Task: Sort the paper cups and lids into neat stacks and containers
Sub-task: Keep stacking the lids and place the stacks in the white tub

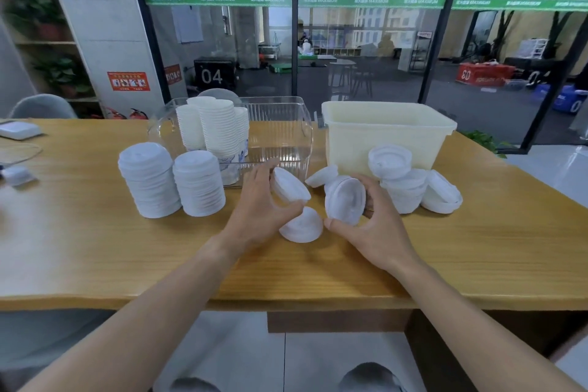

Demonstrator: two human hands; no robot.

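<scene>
My left hand (259,210) grips a small tilted stack of white lids (291,188) above the wooden table (95,248). My right hand (372,226) holds another few white lids (345,200) on edge, hollow side facing me. One lid (300,226) lies dome-up on the table between my hands, and another (323,176) lies just behind. Two neat lid stacks (149,183) (199,181) stand at the left. A loose pile of lids (410,184) sits at the right. Stacked paper cups (216,129) stand inside a clear container (286,134).
A cream plastic bin (388,134) stands behind the loose pile at the right. A white device (19,130) and a cable lie at the table's far left. A glass wall runs behind the table. The table's front edge is close to my body.
</scene>
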